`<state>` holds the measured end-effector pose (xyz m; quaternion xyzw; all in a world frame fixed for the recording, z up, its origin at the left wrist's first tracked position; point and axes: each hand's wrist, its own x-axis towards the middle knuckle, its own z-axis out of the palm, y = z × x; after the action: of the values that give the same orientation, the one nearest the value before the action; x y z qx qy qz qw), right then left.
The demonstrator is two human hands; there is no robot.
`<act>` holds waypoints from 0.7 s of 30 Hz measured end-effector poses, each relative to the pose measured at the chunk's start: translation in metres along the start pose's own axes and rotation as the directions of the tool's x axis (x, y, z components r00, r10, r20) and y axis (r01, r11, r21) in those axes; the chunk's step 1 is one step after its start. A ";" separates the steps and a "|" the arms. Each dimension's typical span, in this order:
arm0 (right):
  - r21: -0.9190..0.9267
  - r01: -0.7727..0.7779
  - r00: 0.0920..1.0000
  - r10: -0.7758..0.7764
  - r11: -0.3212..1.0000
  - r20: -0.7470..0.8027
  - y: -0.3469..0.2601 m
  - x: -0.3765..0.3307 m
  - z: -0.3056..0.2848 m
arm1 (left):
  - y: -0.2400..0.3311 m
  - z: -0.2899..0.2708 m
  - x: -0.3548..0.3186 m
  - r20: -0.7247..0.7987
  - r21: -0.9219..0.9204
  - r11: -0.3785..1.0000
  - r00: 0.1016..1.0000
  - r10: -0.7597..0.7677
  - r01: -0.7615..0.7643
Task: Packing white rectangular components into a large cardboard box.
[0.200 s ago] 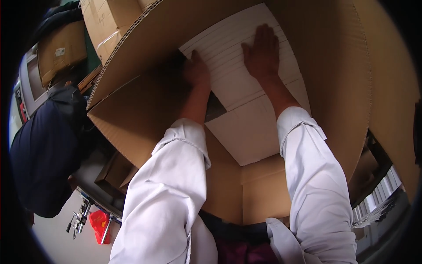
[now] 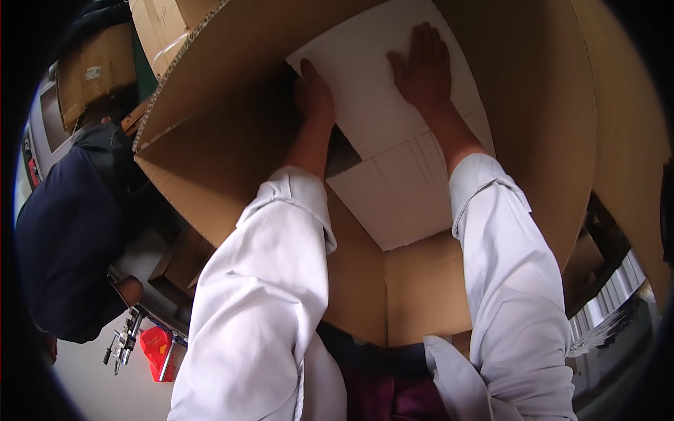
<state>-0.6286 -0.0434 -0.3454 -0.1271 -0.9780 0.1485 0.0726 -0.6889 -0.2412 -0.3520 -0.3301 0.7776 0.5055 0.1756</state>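
A large brown cardboard box [image 2: 203,168] stands open before me, with white board [image 2: 365,63] lying inside it. The board's nearer white section [image 2: 393,193] meets the farther one along a seam. My right hand [image 2: 425,70] rests palm down on the farther section, its fingers stretched out and thumb apart. At the left edge of that section is my left hand [image 2: 314,92], one digit pointing away from me along the edge. Shadow hides its other fingers, so whether it grips the board cannot be seen.
At left, a person in dark clothing [image 2: 77,210] bends beside the box, a hand [image 2: 128,289] near a metal clamp-like tool [image 2: 126,337]. A red object [image 2: 156,353] lies close by. Other cartons [image 2: 98,70] stand at the upper left; pale slatted material [image 2: 607,309] is at right.
Both hands sit slightly higher in the picture, and the box has shifted a little. Lines across the farther white section have faded; lines now show on the nearer one. The other person's hand has appeared.
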 end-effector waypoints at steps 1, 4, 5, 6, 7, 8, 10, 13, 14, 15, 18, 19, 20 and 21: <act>-0.005 0.000 1.000 0.000 1.000 0.014 0.001 -0.005 -0.005 | 0.001 -0.001 -0.007 -0.010 0.002 1.000 0.999 -0.031 0.031; -0.007 -0.011 0.999 0.012 1.000 0.036 -0.013 -0.009 -0.025 | -0.017 -0.014 -0.007 -0.039 -0.054 0.998 0.999 -0.025 0.023; 0.015 -0.042 0.997 0.041 0.999 0.068 -0.020 -0.022 -0.032 | -0.026 -0.018 -0.005 -0.049 -0.106 0.994 0.999 -0.007 0.002; 0.018 -0.076 0.991 0.074 0.997 0.111 -0.019 -0.042 -0.038 | -0.029 -0.016 -0.019 -0.038 -0.107 0.994 0.999 -0.019 0.015; 0.006 -0.081 0.989 0.080 0.997 0.121 -0.019 -0.063 -0.043 | -0.033 -0.017 -0.036 -0.029 -0.009 0.989 0.989 -0.145 0.145; 0.006 -0.122 0.983 0.120 0.993 0.140 -0.023 -0.082 -0.049 | -0.031 -0.018 -0.049 -0.035 0.090 0.961 0.966 -0.258 0.260; 0.025 -0.163 0.976 0.158 0.986 0.153 -0.035 -0.107 -0.051 | -0.057 -0.024 -0.045 -0.009 0.094 0.972 0.976 -0.217 0.217; 0.003 -0.250 0.934 0.240 0.968 0.264 -0.024 -0.139 -0.045 | -0.061 0.000 -0.069 0.019 0.095 0.959 0.963 -0.269 0.267; -0.020 -0.242 0.938 0.239 0.970 0.251 -0.020 -0.141 -0.042 | -0.053 0.009 -0.080 -0.005 0.084 0.938 0.942 -0.336 0.335; -0.037 -0.233 0.941 0.235 0.972 0.242 -0.017 -0.146 -0.039 | -0.056 0.013 -0.084 0.000 0.093 0.936 0.940 -0.340 0.339; -0.218 -0.179 0.950 0.226 0.959 0.215 0.002 -0.157 -0.030 | -0.083 0.036 -0.076 0.015 0.175 0.922 0.935 -0.354 0.346; -0.200 -0.185 0.953 0.225 0.962 0.202 -0.007 -0.153 -0.030 | -0.115 0.036 -0.048 0.011 0.038 0.948 0.949 -0.316 0.315; -0.142 -0.194 0.951 0.222 0.971 0.215 -0.015 -0.150 -0.031 | -0.146 0.032 -0.025 0.008 -0.095 0.956 0.960 -0.278 0.278; -0.056 -0.196 0.955 0.204 0.979 0.216 -0.034 -0.136 -0.034 | -0.154 0.004 0.003 -0.023 -0.094 0.968 0.971 -0.237 0.234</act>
<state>-0.5001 -0.1025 -0.3171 -0.2092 -0.9646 0.1514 -0.0541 -0.5845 -0.2807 -0.4585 -0.4361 0.7121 0.5101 0.2062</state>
